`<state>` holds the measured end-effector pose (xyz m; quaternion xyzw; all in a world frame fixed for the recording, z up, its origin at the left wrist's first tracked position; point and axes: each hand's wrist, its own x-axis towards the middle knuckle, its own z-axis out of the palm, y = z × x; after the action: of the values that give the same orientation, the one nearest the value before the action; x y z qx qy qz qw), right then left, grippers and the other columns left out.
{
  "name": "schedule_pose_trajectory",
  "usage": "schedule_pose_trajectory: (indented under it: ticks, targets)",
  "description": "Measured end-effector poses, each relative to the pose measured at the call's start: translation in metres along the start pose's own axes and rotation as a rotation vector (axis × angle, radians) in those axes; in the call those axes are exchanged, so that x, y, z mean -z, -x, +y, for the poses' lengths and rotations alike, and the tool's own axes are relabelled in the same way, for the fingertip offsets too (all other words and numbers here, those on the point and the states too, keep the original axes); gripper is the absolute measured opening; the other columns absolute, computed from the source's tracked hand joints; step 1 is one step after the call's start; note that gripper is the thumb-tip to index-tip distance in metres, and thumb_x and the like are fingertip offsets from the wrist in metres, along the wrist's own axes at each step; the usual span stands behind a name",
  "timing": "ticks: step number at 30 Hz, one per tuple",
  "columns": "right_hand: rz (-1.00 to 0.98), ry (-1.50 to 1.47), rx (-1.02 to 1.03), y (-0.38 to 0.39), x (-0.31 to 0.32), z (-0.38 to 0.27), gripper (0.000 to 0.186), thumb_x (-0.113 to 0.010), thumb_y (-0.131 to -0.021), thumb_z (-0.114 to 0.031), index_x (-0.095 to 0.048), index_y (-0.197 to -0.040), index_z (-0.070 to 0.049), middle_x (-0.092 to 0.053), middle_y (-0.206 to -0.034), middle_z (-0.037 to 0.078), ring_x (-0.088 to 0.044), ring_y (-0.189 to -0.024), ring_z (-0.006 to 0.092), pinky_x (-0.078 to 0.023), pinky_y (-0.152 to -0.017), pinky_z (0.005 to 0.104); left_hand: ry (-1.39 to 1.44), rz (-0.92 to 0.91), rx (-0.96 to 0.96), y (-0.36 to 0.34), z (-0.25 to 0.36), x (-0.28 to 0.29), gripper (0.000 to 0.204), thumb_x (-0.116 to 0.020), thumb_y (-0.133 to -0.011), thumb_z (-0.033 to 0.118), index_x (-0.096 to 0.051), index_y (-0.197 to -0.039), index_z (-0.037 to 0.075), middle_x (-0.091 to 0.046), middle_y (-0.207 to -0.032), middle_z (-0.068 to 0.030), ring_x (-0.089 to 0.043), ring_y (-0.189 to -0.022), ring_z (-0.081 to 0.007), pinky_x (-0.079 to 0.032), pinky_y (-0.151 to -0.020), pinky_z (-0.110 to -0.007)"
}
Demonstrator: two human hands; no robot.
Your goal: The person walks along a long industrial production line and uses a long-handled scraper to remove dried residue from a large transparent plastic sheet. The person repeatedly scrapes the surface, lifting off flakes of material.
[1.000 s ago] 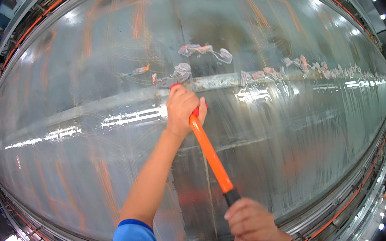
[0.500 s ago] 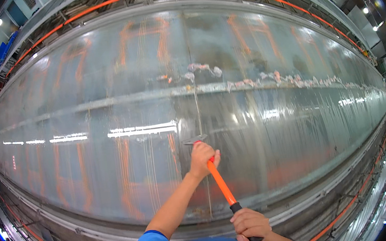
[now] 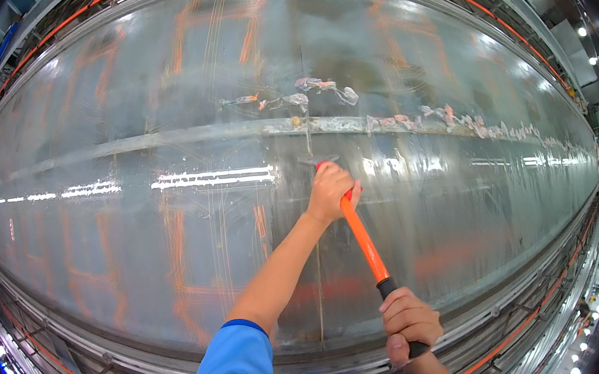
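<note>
A long-handled scraper [image 3: 366,242] with an orange shaft and black grip slants across the middle of a wide, wet, shiny metal surface [image 3: 231,231]. High on its shaft, close below the flat blade, my left hand [image 3: 331,192] is wrapped around it with the arm stretched out. Around the black grip at the lower end, near my body, my right hand [image 3: 411,321] is closed. The grey blade lies at a seam line in the surface, partly hidden by my left hand. Beyond it, crumpled pinkish-white scraps [image 3: 326,89] lie on the metal.
Across the surface runs a pale raised-looking strip [image 3: 192,135], with more scraps [image 3: 483,127] heaped along its right part. Metal rails and an orange pipe [image 3: 470,5] border the far side. Along the near edge, close to my body, run further rails [image 3: 151,370]. Lamps reflect on the metal.
Both hands and the scraper have moved forward and slightly right, the blade sliding away from me along the seam toward the pale strip. The view has shifted a little.
</note>
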<state>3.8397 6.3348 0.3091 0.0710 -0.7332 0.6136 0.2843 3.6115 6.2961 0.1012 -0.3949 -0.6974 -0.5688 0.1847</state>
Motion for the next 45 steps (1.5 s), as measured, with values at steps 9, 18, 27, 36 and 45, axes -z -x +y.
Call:
schedule_pose_trajectory:
  ticks: [9,18,27,36,45]
  targets:
    - [0.14,-0.042,0.176,-0.099,-0.006,0.109,0.026,-0.065,-0.086,-0.009,-0.049,-0.065,-0.007,-0.058,-0.06,0.006,-0.056,-0.056,0.0206,-0.056,-0.07,0.0454,-0.071,0.109,-0.073,-0.097,-0.119,-0.03,0.026,-0.076,-0.081,0.008,-0.055,-0.066,0.008,-0.057,-0.069,-0.0066,-0.056,-0.071,-0.0301,-0.048,-0.078,-0.043]
    - [0.076,-0.054,0.095,0.01,0.015,-0.008,0.028,-0.066,-0.087,-0.007,-0.049,-0.065,-0.007,-0.06,-0.063,0.008,-0.057,-0.058,0.0207,-0.057,-0.074,0.0462,-0.061,-0.014,0.025,0.014,0.027,-0.009,0.028,-0.075,-0.085,0.013,-0.053,-0.067,0.009,-0.055,-0.072,-0.0082,-0.055,-0.075,-0.0317,-0.046,-0.081,-0.045]
    - [-0.082,-0.04,-0.021,0.145,-0.007,-0.137,0.021,-0.066,-0.079,0.004,-0.053,-0.065,-0.005,-0.061,-0.065,0.009,-0.063,-0.062,0.0245,-0.061,-0.075,0.047,-0.009,-0.069,0.135,0.146,0.179,0.062,0.029,-0.077,-0.086,0.009,-0.053,-0.069,0.009,-0.054,-0.07,-0.0078,-0.055,-0.072,-0.0315,-0.047,-0.076,-0.045]
    - [0.064,-0.126,0.044,0.036,-0.038,-0.074,0.027,-0.066,-0.086,-0.007,-0.049,-0.065,-0.006,-0.058,-0.058,0.007,-0.054,-0.051,0.0186,-0.056,-0.063,0.0417,-0.081,-0.003,0.044,0.07,0.089,0.073,0.029,-0.078,-0.082,0.007,-0.054,-0.065,0.01,-0.053,-0.064,-0.0065,-0.056,-0.063,-0.0288,-0.049,-0.069,-0.041]
    - [-0.281,-0.179,-0.085,0.006,-0.03,-0.087,0.023,-0.074,-0.09,-0.003,-0.057,-0.074,-0.004,-0.069,-0.079,0.011,-0.069,-0.076,0.0272,-0.062,-0.08,0.0465,0.038,0.091,0.133,0.077,0.082,0.067,0.03,-0.077,-0.079,0.004,-0.051,-0.064,0.009,-0.052,-0.063,-0.0062,-0.053,-0.059,-0.0289,-0.046,-0.065,-0.04]
